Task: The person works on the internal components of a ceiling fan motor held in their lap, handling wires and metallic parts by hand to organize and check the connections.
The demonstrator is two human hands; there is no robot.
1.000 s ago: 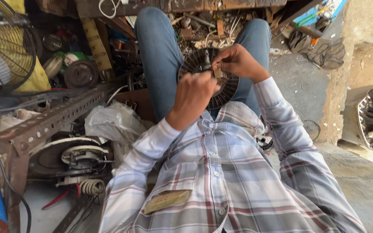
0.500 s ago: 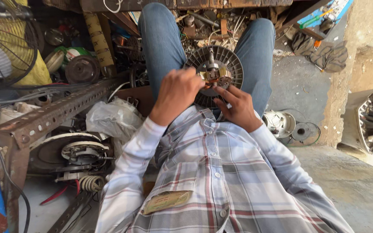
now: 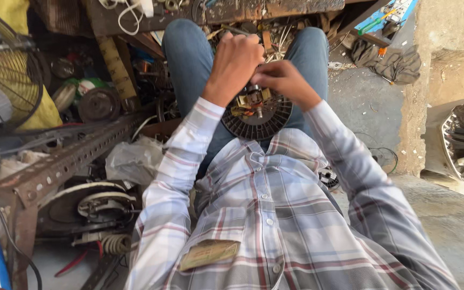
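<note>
Fan motor (image 3: 256, 110), dark ribbed disc with copper windings and a brass-coloured core, held over the lap between the two denim knees, just in front of the checked shirt (image 3: 275, 215).

Head view, the only one. Left hand (image 3: 236, 62) clenched into a fist above the motor's far rim, closed on something small at the hub; what exactly, cannot tell, since the fingers hide it. Right hand (image 3: 281, 80) pinched at the core from the right side, fingertips touching the winding block; whether holding a wire or a tool, cannot tell.

Progress, judged only from how things lie: housing already bare of any blade or guard, windings exposed, so opened up; work at the hub seemingly midway, with nothing yet lifted clear of the disc.

Orientation: flat face of the disc tilted up toward the camera, shaft axis running from the lap up and away toward the hands; no real long axis across the round disc.

Around: rusty slotted angle-iron frame (image 3: 65, 161) to the left, yellow fan guard (image 3: 12, 80) beyond it, crumpled plastic bag (image 3: 132, 158) beside the left sleeve.
</note>
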